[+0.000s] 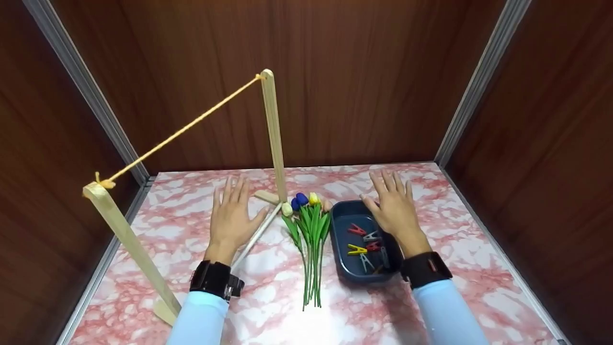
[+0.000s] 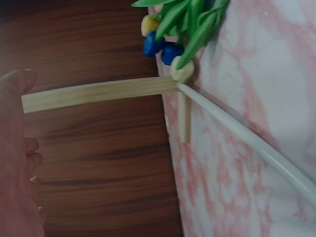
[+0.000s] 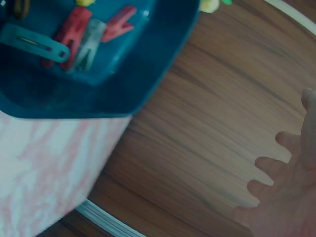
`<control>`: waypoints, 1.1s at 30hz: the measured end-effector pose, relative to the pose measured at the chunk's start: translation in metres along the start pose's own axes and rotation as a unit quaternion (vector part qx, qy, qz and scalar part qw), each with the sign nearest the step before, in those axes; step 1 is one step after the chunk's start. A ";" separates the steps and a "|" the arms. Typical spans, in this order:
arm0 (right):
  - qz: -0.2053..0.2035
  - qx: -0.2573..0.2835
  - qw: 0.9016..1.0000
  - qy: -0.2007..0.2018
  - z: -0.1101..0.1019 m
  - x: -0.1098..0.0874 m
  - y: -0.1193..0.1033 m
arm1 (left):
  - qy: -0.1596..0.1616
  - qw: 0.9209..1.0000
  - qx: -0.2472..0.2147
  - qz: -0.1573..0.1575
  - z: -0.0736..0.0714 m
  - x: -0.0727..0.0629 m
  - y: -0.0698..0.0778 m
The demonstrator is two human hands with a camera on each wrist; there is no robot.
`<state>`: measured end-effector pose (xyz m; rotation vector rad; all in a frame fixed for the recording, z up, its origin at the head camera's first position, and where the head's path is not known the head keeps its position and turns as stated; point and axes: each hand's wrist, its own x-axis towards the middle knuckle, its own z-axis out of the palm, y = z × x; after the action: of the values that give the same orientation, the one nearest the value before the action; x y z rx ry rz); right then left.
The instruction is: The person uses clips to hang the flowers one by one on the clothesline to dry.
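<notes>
In the head view my left hand [image 1: 232,215] is spread with straight fingers, holding nothing, between the two posts of a wooden stand [image 1: 274,139]. An orange string [image 1: 187,127] runs between the post tops. My right hand [image 1: 396,213], fingers also straight, is over the right side of a dark blue tray [image 1: 342,268]. Inside the tray lie several clothespins [image 1: 357,249] in red, yellow and grey. Artificial tulips [image 1: 313,230] with blue, yellow and pale heads lie in a bunch between the hands, stems toward me. Both wrist views show the fingers around nothing.
A white rod [image 1: 256,237] joins the feet of the stand along the pink marbled table [image 1: 268,297]. Brown wood-grain panels [image 1: 364,86] enclose the back and both sides, with metal strips [image 1: 479,76] at the corners.
</notes>
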<state>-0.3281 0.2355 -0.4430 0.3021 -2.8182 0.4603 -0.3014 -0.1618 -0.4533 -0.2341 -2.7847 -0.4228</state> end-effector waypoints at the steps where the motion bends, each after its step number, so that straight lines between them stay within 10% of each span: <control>1: -0.009 0.002 1.000 0.010 -0.003 -0.001 -0.001 | 0.007 1.000 -0.002 0.009 -0.002 0.000 0.004; 10: -0.133 -0.014 0.988 0.076 -0.006 -0.009 -0.007 | 0.056 0.978 -0.024 0.198 -0.007 -0.003 0.047; 16: -0.121 -0.024 0.990 -0.067 0.020 -0.008 0.001 | 0.061 0.944 -0.085 0.314 0.014 -0.007 0.068; 21: -0.026 -0.031 0.976 -0.214 0.047 -0.011 0.003 | 0.041 0.935 -0.113 0.334 0.033 -0.013 0.077; 33: 0.045 -0.097 0.953 -0.284 0.075 -0.033 -0.005 | -0.016 0.938 -0.131 0.322 0.053 -0.023 0.078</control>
<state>-0.3132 0.2108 -0.5193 0.3051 -3.4174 0.1153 -0.2787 -0.0738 -0.4886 -1.1744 -2.4716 -0.6081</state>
